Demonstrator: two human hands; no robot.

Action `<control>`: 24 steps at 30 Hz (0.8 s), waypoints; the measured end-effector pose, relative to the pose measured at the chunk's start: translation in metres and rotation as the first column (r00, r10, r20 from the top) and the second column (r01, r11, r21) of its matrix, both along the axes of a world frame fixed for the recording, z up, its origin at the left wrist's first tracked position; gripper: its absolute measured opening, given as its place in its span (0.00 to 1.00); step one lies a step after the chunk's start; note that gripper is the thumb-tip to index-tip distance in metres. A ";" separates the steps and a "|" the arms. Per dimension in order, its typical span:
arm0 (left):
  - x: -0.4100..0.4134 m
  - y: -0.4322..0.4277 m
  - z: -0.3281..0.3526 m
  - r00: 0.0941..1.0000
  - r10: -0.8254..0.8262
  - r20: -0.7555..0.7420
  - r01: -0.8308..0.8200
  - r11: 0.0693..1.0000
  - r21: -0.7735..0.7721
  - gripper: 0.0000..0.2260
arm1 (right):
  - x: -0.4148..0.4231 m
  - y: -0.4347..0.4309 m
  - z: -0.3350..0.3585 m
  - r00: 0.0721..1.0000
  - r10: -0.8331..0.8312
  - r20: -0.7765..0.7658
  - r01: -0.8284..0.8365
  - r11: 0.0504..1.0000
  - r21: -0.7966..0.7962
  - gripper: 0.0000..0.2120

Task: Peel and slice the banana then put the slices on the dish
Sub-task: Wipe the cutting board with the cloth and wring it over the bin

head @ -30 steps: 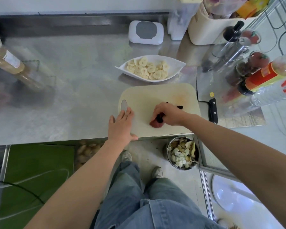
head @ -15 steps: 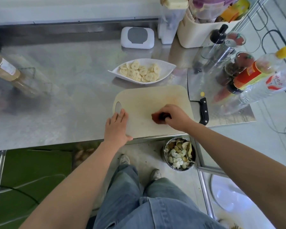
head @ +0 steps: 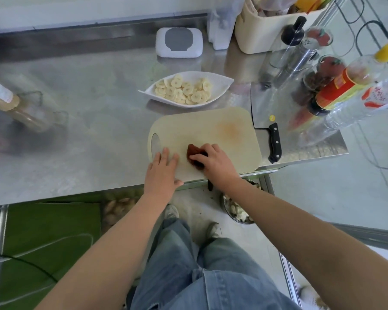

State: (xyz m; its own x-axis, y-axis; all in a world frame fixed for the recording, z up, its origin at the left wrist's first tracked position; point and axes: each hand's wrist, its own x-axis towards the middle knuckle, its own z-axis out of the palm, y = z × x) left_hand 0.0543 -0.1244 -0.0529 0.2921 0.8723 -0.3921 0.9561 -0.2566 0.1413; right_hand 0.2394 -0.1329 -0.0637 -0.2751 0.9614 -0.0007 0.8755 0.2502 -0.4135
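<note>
The right hand [head: 212, 163], gripping a brown cloth [head: 193, 152], has wiped left toward the flat left hand [head: 162, 170]; the slices [head: 184, 92] already lie on the dish [head: 225, 82], so this looks like cleanup.

I had one view only, from the camera on my head. It faced forward and steeply down, close over the board [head: 211, 126], which sat just above mid-frame. Behind the board the counter [head: 87, 130] ran to the wall, with the dish [head: 221, 83] just past the board's far edge. In front of the board the lens took in my forearms, jeans [head: 188, 265] and shoes [head: 171, 212]. My left hand [head: 161, 173] lay flat on the board; my right hand [head: 215, 162] curled over a scrubber [head: 193, 152] there. The wide lens bowed the counter's edge.
</note>
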 end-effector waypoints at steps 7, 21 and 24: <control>0.000 0.000 0.008 1.000 -0.006 0.030 0.006 1.000 -0.026 0.36 | 0.088 -0.019 0.008 0.824 -0.566 0.002 0.565 0.823 -0.063 0.18; 0.021 0.023 0.017 0.989 -0.058 -0.139 0.074 0.991 0.114 0.38 | 0.083 0.030 0.016 0.800 -0.593 -0.091 0.588 0.805 -0.084 0.19; 0.021 0.033 0.012 0.996 -0.069 -0.051 0.069 0.998 0.001 0.45 | 0.053 0.057 0.016 0.877 -0.435 -0.202 0.434 0.899 -0.054 0.22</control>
State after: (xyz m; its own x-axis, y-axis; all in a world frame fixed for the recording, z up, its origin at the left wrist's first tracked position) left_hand 0.0749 -0.0915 -0.0408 0.3312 0.8517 -0.4060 0.9421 -0.3223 0.0923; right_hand 0.2921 -0.0758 -0.0476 0.1758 0.9844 0.0031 0.7918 -0.1395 -0.5946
